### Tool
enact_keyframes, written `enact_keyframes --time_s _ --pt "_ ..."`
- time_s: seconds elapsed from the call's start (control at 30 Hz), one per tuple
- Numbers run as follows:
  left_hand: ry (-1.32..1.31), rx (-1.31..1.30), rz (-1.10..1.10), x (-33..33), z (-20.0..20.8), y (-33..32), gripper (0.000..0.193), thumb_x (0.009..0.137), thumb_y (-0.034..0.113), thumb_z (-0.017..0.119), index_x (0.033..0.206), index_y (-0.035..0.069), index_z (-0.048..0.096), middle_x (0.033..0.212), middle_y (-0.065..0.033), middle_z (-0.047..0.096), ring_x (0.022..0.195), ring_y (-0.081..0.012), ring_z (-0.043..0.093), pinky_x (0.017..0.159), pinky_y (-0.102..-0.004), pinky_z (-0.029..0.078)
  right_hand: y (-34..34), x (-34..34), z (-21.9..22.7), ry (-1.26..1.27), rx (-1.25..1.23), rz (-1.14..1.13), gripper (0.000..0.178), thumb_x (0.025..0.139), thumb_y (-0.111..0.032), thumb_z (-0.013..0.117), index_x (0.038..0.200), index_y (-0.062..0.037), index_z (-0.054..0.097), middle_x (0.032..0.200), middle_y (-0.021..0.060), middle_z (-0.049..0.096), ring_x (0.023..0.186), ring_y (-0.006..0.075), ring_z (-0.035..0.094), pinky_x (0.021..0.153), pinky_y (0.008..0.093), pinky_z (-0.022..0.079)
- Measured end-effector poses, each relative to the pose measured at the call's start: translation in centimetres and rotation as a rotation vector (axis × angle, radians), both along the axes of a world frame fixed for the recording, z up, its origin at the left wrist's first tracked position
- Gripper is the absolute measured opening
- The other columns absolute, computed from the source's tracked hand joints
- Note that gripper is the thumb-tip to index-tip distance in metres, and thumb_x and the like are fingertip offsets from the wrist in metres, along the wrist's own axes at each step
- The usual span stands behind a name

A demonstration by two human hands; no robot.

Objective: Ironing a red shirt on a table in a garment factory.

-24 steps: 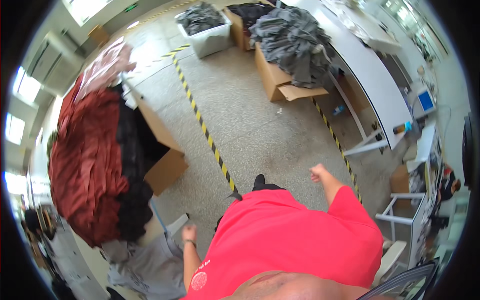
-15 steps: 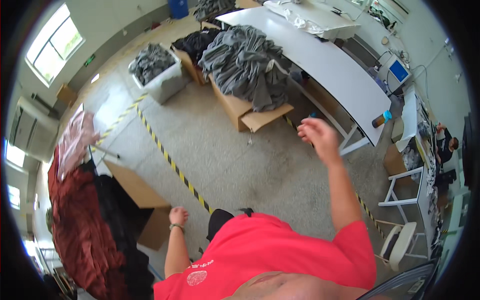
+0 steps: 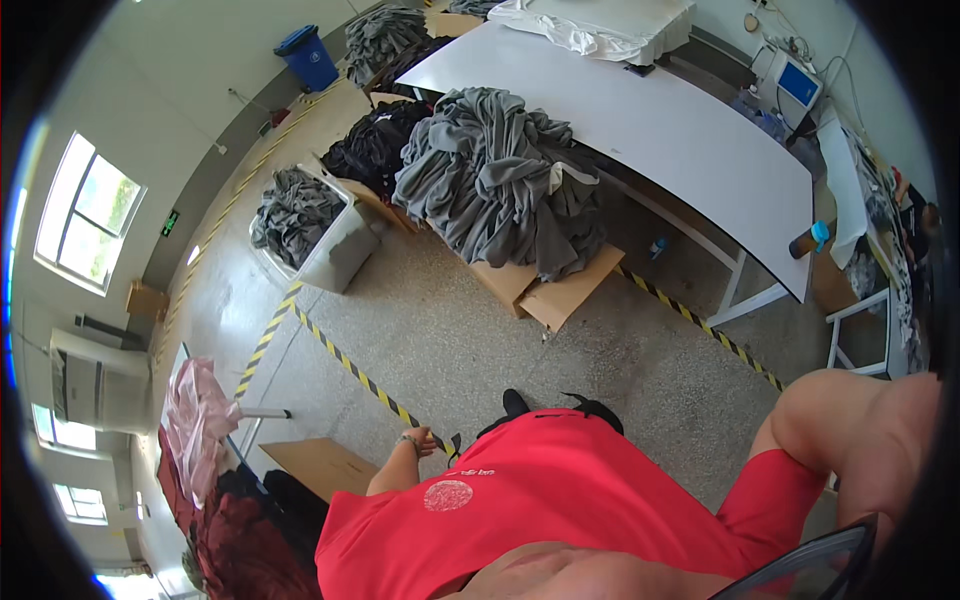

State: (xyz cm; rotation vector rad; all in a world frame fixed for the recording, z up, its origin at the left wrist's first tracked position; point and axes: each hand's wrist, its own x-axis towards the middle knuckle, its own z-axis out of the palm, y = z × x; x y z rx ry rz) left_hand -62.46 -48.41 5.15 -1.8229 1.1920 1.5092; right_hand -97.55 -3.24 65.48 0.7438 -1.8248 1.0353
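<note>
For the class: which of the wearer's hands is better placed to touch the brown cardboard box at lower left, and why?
Probably the left hand: it appears close to the cardboard box and seems empty. The right arm is bent up near the camera, its hand out of view.

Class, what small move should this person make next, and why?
Probably one short step forward: the bare left hand looks empty, and the large heap of crumpled grey fabric overflowing the brown cardboard box lies ahead, apparently beyond reach.

Left hand point(image 3: 421, 440) hangs near a brown carton point(image 3: 315, 466) — a grey cloth heap point(image 3: 495, 180) (large, rumpled) lies beyond.
</note>
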Motion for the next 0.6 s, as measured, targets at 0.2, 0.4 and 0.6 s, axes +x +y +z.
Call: enact_keyframes --time_s 0.2,0.4,0.6 --pt "0.199 -0.248 -0.161 -21.7 1.2 -13.5 0.031 0.093 0.031 0.060 0.103 0.002 0.063 0.091 -0.0135 0.070 0.076 -0.0251 0.070 0.062 -0.0354 0.055 -4.5 -13.1 1.4 0.112 0.009 0.060 0.036 0.087 -0.019 0.043 0.103 0.0077 0.061 0.097 0.0144 0.066 0.084 0.0221 0.063 0.077 0.0322 0.050" --pt "0.537 -0.403 -0.497 -42.0 7.1 -4.1 0.023 0.095 0.022 0.058 0.103 0.001 0.065 0.082 -0.0127 0.070 0.073 -0.0190 0.070 0.059 -0.0310 0.056 -4.0 -30.6 9.5 0.467 0.145 0.111 0.035 0.087 -0.018 0.044 0.104 0.0075 0.061 0.097 0.0144 0.066 0.085 0.0218 0.063 0.078 0.0319 0.050" --pt "0.716 -0.321 -0.557 -59.1 8.3 -11.3 0.023 0.094 0.023 0.062 0.105 0.004 0.068 0.085 -0.0104 0.072 0.073 -0.0177 0.069 0.063 -0.0322 0.056 -7.3 -41.8 20.4 0.917 0.053 0.090 0.033 0.088 -0.016 0.046 0.105 0.0074 0.062 0.098 0.0144 0.066 0.086 0.0216 0.064 0.079 0.0317 0.050"
